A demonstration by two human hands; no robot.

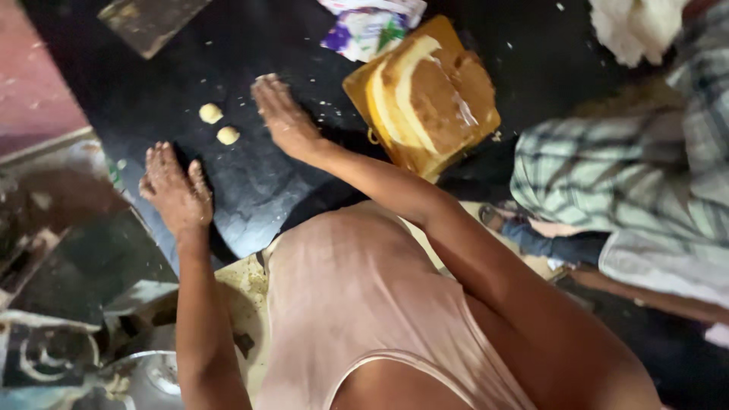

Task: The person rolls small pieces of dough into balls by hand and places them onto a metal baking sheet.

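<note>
Pinkish vest (357, 304) fills the near view, both bare arms reaching out over a black stone slab (250, 190). Left hand (176, 191) lies flat, fingers spread, palm down on the slab's near edge, gripping nothing. Right hand (282, 115) also flat and empty, palm down further in. Hands well apart. Two small dough balls (219, 124) sit side by side on the slab, between the hands and just left of the right one, untouched. Yellow board with a stack of sliced bread (425, 95) lies right of the right hand; a crumpled wrapper (368, 26) beyond it. Another person in a checked shirt (607, 182) sits at far right. For rolling dough well: keep the palm flat and the pressure light and even.
</note>
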